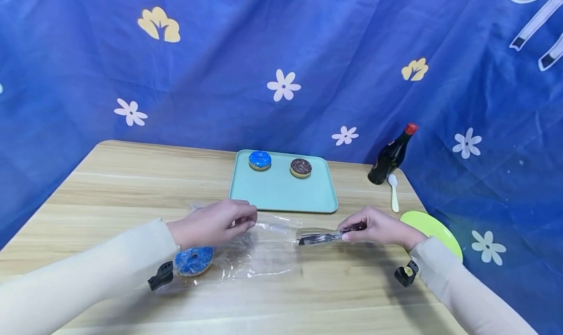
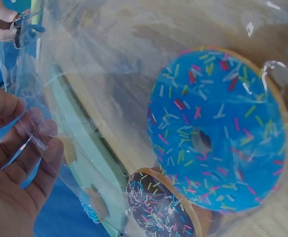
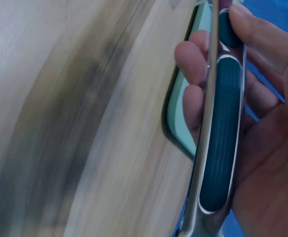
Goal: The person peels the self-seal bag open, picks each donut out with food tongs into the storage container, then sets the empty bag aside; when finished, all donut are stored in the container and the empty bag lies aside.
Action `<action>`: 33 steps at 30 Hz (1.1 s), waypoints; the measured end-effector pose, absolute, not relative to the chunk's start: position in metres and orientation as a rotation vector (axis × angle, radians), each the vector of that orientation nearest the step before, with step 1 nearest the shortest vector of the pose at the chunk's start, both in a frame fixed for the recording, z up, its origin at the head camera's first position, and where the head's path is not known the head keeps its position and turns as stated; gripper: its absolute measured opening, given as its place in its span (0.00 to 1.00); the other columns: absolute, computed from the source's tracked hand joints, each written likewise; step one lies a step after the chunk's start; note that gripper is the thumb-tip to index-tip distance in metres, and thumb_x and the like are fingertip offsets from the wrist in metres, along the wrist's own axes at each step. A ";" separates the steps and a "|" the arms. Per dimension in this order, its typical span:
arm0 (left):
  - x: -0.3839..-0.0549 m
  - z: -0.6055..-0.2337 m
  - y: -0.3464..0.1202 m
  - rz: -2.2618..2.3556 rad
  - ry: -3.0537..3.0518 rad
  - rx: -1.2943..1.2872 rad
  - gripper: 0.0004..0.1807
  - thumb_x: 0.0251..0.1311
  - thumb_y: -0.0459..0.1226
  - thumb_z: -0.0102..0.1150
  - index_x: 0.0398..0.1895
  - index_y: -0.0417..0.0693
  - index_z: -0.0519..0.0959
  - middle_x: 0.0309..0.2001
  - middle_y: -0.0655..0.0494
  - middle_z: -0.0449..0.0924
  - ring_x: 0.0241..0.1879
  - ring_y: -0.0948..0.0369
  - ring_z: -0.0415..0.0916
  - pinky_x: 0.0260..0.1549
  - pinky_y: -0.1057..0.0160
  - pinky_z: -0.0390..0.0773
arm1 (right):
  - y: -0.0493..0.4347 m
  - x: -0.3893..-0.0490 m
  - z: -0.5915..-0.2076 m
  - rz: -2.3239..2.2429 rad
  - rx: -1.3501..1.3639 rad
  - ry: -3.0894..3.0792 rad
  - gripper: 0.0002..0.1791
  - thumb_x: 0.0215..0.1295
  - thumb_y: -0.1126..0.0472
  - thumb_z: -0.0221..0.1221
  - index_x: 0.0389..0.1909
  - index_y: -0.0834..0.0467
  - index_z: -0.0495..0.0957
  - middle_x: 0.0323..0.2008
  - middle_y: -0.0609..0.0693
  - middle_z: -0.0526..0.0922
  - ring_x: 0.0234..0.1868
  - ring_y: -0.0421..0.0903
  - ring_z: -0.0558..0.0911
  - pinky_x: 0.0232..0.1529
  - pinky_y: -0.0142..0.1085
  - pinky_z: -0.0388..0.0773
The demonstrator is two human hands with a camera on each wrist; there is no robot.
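Observation:
My left hand (image 1: 213,223) pinches the edge of a clear plastic bag (image 1: 268,257) lying on the table. A blue donut (image 2: 218,133) with sprinkles shows through the plastic in the left wrist view, beside a chocolate donut (image 2: 159,205); in the head view my left arm partly covers the blue one. To the right, my right hand (image 1: 380,227) grips metal tongs (image 1: 323,236) by their dark-inset handles (image 3: 222,133). The tongs' tips point left, at the bag's right end. Whether they reach inside it, I cannot tell.
Behind the hands, a mint tray (image 1: 281,196) bears another blue donut (image 1: 260,160) and another chocolate donut (image 1: 301,168). A dark red-capped bottle (image 1: 391,157), a pale spoon (image 1: 393,193) and a green plate (image 1: 435,230) stand along the table's right side.

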State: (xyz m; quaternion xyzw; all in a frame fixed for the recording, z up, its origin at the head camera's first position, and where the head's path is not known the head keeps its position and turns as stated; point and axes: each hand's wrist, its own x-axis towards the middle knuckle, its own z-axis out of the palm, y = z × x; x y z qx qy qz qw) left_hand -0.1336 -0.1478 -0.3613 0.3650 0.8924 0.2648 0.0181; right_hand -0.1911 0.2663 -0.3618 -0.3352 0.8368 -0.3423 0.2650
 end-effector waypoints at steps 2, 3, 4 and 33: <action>-0.134 -0.362 -0.147 0.825 2.773 1.144 0.08 0.76 0.36 0.58 0.35 0.58 0.79 0.30 0.68 0.76 0.28 0.73 0.68 0.30 0.70 0.76 | 0.265 -0.190 -0.364 -0.926 -0.912 2.249 0.12 0.71 0.57 0.67 0.50 0.56 0.89 0.41 0.61 0.91 0.31 0.35 0.81 0.28 0.27 0.75; -0.134 -0.362 -0.146 0.824 2.775 1.142 0.08 0.76 0.36 0.58 0.35 0.58 0.79 0.30 0.68 0.75 0.28 0.73 0.68 0.30 0.70 0.75 | 0.264 -0.189 -0.365 -0.925 -0.915 2.247 0.12 0.71 0.56 0.67 0.51 0.55 0.89 0.41 0.61 0.91 0.30 0.35 0.80 0.28 0.27 0.74; -0.133 -0.361 -0.147 0.824 2.779 1.143 0.08 0.76 0.36 0.58 0.35 0.58 0.79 0.30 0.68 0.75 0.28 0.73 0.68 0.30 0.70 0.75 | 0.262 -0.189 -0.366 -0.920 -0.923 2.250 0.12 0.71 0.56 0.67 0.51 0.55 0.89 0.41 0.60 0.91 0.29 0.34 0.79 0.28 0.27 0.74; -0.129 -0.354 -0.150 0.839 2.769 1.129 0.06 0.76 0.36 0.57 0.38 0.53 0.81 0.30 0.67 0.75 0.28 0.73 0.68 0.29 0.70 0.75 | 0.152 -0.158 -0.403 -0.838 -1.286 2.437 0.21 0.72 0.52 0.66 0.61 0.57 0.83 0.49 0.49 0.89 0.49 0.40 0.87 0.55 0.34 0.84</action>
